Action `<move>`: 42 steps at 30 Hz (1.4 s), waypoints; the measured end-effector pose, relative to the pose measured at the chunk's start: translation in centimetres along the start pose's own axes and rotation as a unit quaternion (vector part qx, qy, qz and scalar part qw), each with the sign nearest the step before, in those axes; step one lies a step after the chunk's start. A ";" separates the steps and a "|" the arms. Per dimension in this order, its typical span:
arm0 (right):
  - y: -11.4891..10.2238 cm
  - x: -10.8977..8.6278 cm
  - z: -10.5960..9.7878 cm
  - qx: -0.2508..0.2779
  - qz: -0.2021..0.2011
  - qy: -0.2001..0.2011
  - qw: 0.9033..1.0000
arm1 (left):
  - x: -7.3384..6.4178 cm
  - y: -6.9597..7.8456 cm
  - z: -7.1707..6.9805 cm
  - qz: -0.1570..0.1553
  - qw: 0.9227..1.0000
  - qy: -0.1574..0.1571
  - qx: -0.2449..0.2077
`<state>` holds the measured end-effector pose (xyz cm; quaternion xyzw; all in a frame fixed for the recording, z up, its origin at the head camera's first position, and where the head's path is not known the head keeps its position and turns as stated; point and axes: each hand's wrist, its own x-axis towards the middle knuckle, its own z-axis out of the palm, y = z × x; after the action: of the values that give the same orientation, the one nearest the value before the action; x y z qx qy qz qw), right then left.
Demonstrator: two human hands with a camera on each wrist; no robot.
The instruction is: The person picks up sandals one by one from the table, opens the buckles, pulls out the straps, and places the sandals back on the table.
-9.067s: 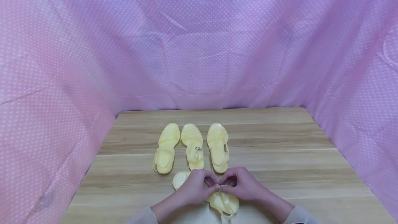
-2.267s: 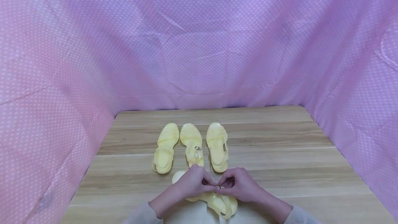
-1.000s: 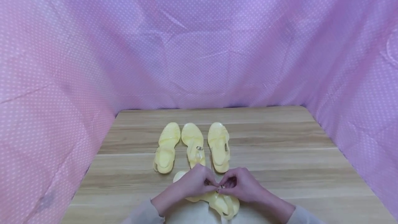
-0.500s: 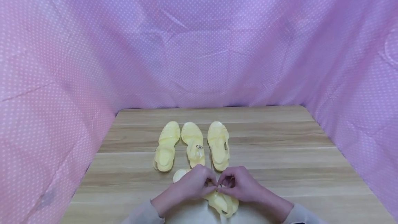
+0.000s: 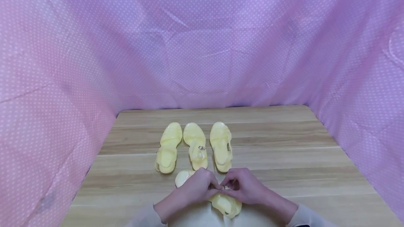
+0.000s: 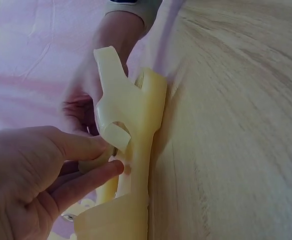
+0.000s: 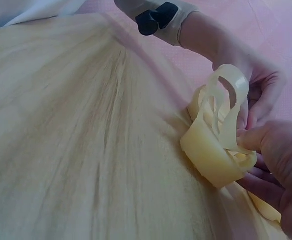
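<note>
A pale yellow jelly sandal (image 5: 225, 206) lies crosswise near the front of the table, its middle under both hands. My left hand (image 5: 199, 186) pinches the sandal's ankle strap between thumb and fingers. From the other side my right hand (image 5: 247, 187) pinches at the same strap, fingertips right against those of the left. In the left wrist view a small dark metal bit, like a buckle, shows by the left fingertips, mostly hidden. The sandal (image 7: 205, 152) stands with its heel loop raised in the right wrist view, the right thumb on the strap.
Three more yellow sandals stand in a row behind the hands: a left one (image 5: 168, 148), a middle one (image 5: 195, 146) with a dark oval mark, and a right one (image 5: 221, 146). Pink dotted cloth (image 5: 202, 45) walls in the wooden table (image 5: 300, 157) at the back and sides.
Both hands stay at the sandal's strap throughout, with only small shifts of the fingertips. The heel loop reached farther toward the front edge earlier than now. The row of three sandals has not moved.
</note>
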<state>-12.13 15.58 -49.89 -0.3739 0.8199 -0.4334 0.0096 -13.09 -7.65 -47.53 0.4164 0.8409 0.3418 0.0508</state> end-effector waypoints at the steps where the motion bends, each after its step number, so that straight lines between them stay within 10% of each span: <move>1: 0.0 -0.1 0.0 0.000 0.000 0.000 1.000 | 0.0 0.1 0.0 0.002 1.000 -0.003 0.008; 6: 0.0 -0.2 0.0 0.015 0.004 0.000 1.000 | 0.5 0.4 -0.3 0.006 0.999 -0.014 0.037; 16: -0.6 0.0 -1.5 0.121 0.140 -0.027 0.982 | 0.9 0.1 -0.1 -0.114 0.992 0.008 -0.048; 29: -1.0 -0.5 -0.4 0.016 0.049 0.018 0.999 | 0.5 -0.2 0.6 -0.132 0.983 0.039 -0.122; 42: -1.0 0.0 0.3 0.022 0.094 0.009 0.995 | -0.2 -0.9 -0.2 -0.121 0.981 0.040 -0.149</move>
<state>-11.42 15.06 -49.39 -0.2907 0.8419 -0.4518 0.0509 -13.58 -8.25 -47.98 0.2852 0.8262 0.4709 0.1198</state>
